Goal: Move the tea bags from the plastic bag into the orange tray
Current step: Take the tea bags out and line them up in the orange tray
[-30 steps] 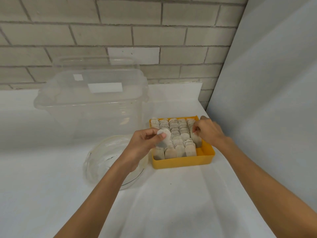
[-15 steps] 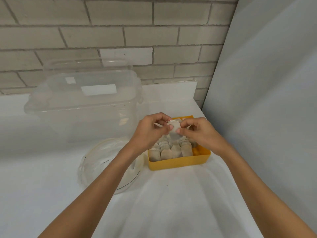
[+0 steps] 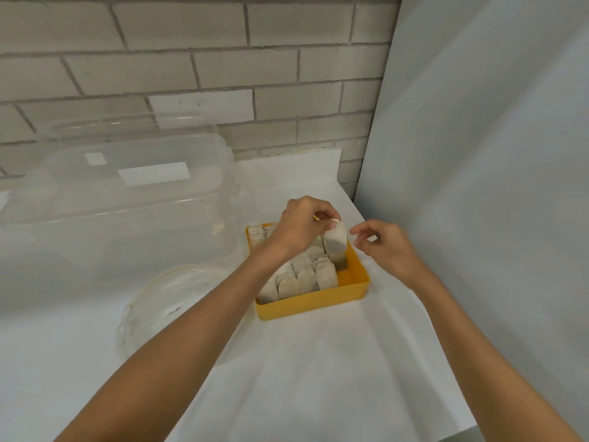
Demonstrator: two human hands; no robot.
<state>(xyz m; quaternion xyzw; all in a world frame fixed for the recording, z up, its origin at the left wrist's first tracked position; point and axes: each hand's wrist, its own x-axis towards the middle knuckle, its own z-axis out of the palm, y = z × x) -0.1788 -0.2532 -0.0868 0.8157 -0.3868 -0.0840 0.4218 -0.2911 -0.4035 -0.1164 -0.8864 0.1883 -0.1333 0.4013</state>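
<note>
The left hand [image 3: 302, 224] hides the top of the tea bag [image 3: 337, 247] it pinches; its forearm covers part of the rows [image 3: 299, 279] and the tray's [image 3: 312, 306] far rim. Both forearms leave the bottom edge. The bin [image 3: 127, 202] is cut at left. The bag's [image 3: 165, 301] contents are unclear.

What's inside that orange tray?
Rows of tea bags packed in the orange tray, with a bare strip at right. The left hand pinches another bag there, hiding some back rows.
</note>
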